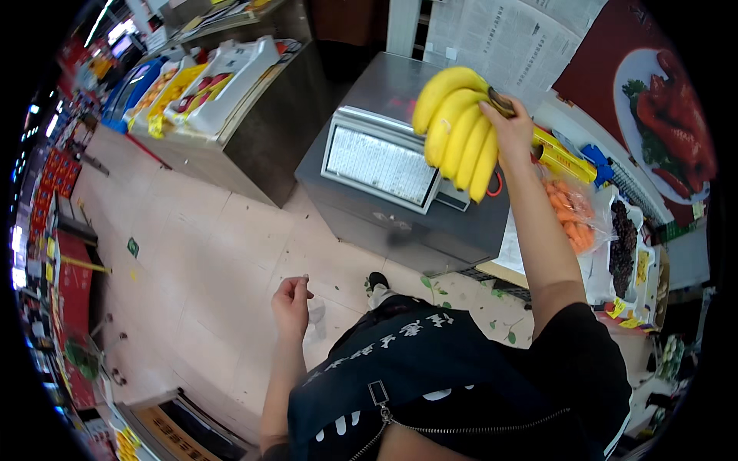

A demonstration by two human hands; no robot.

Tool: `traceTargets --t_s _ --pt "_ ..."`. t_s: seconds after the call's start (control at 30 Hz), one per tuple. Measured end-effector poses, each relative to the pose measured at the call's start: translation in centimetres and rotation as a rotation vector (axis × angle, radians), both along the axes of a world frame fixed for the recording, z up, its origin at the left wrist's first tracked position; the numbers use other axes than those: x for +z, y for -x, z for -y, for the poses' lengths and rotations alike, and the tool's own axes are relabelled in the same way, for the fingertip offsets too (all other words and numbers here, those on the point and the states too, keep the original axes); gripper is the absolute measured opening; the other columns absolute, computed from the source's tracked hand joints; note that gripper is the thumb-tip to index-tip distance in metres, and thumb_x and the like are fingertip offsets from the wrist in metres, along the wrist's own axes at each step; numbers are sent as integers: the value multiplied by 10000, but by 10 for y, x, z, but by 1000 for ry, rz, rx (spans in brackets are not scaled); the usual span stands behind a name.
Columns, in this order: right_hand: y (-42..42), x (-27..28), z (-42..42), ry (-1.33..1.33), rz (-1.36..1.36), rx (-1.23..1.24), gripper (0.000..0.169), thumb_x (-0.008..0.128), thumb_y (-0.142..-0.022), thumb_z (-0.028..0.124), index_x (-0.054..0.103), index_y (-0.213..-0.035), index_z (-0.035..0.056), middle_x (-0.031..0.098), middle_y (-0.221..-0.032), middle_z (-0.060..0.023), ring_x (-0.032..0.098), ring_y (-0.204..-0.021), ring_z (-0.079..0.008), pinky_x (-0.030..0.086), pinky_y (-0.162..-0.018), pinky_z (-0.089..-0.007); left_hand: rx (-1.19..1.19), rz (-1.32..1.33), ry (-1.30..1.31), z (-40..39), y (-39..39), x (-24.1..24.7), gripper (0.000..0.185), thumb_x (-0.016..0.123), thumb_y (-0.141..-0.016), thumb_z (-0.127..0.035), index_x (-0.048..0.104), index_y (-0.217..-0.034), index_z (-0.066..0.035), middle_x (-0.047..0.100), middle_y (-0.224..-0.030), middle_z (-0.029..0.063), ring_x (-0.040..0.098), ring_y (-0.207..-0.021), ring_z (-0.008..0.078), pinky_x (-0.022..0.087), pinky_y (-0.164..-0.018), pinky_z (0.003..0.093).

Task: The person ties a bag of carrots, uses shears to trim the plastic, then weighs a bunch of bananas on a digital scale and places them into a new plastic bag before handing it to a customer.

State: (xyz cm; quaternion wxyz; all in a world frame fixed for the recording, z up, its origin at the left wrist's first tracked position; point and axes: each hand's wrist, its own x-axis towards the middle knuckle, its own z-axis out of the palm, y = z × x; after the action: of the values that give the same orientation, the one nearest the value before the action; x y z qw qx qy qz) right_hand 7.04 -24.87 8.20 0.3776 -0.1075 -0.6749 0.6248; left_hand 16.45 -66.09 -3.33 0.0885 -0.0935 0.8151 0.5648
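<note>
A bunch of yellow bananas (461,129) hangs from my right hand (513,124), whose fingers are closed round its dark stem. The bunch is above the right part of a weighing scale (377,164) with a wide key panel; whether it touches the scale I cannot tell. The scale stands on a grey metal cabinet (375,222). My left hand (292,302) is low over the floor, left of my dark apron (403,351), with thumb and fingers drawn together. A pale, translucent thing (316,320), perhaps a thin plastic bag, shows beside it.
Right of the cabinet lie yellow boxes (562,158), bagged carrots (571,216) and a white tray of dark grapes (622,248). Fruit trays (222,86) stand on a wooden counter (253,138) at upper left. Green leaves (438,288) are scattered on the tiled floor.
</note>
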Motion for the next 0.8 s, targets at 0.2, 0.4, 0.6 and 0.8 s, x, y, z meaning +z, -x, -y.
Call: traceTargets --t_s 0.2,0.4,0.6,0.8 --pt "105 -3 -28 -89 141 51 305 735 -728 140 623 -972 -5 634 -895 -70 589 -794 -126 478 -713 -257 -128 -52 -17 -9 85 -6 195 509 -880 -117 586 -980 33 602 -717 64 564 -648 102 439 -621 234" --pt "128 -20 -60 -197 331 69 437 688 -784 207 548 -1147 10 612 -1019 -70 573 -897 -129 458 -787 -255 -545 -238 295 -57 163 4 304 561 -832 -118 562 -1136 -113 609 -681 122 602 -584 260 472 -560 346" --pt "61 -37 -49 -397 316 -291 425 640 -826 186 502 -1190 15 550 -1150 -101 532 -1027 -148 429 -861 -257 -900 -480 596 -92 226 8 629 547 -812 -113 272 -1377 -94 608 -718 100 593 -600 273 478 -549 373" --pt "-54 -84 48 -80 464 -381 228 596 -840 89 556 -1053 18 569 -998 -35 553 -827 -95 451 -730 -237 -1089 -569 796 -103 256 1 750 532 -821 -140 89 -1425 -101 625 -748 139 610 -650 306 489 -575 397"
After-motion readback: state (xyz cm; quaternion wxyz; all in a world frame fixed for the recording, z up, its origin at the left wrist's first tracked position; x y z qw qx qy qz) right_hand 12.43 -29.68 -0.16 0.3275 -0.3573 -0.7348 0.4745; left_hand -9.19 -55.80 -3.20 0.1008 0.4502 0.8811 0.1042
